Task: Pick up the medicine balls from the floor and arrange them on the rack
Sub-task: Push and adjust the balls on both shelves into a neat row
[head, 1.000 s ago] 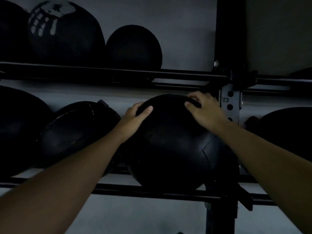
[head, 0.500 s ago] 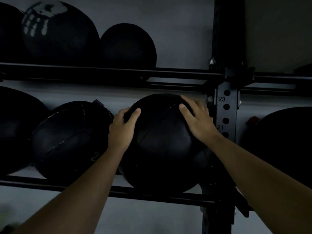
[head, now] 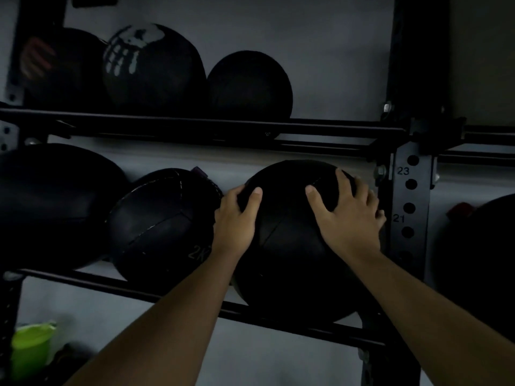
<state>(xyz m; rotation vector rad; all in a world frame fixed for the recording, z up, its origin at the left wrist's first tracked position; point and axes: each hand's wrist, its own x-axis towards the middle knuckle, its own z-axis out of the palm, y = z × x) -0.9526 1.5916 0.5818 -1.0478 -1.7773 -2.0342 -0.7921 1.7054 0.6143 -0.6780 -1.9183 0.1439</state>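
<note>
A large black medicine ball (head: 289, 263) rests on the lower rails of the black rack (head: 292, 327), close to the numbered upright (head: 412, 207). My left hand (head: 237, 218) grips its upper left side, thumb on the front. My right hand (head: 345, 215) is spread over its upper right side, fingers between ball and upright. Beside it on the left sits a stitched black ball marked 2K (head: 164, 227), touching my left hand, and another dark ball (head: 53, 201) lies further left.
The upper shelf holds a ball with a white print (head: 153, 65), a plain black ball (head: 249, 84) and a darker one (head: 55, 68). Another ball (head: 479, 254) sits right of the upright. A green object (head: 30, 346) stands low at the left.
The ball has settled further back onto the lower rails. Both hands stay on its top, the left thumb now pressed on the front. My view has shifted right and slightly down.
</note>
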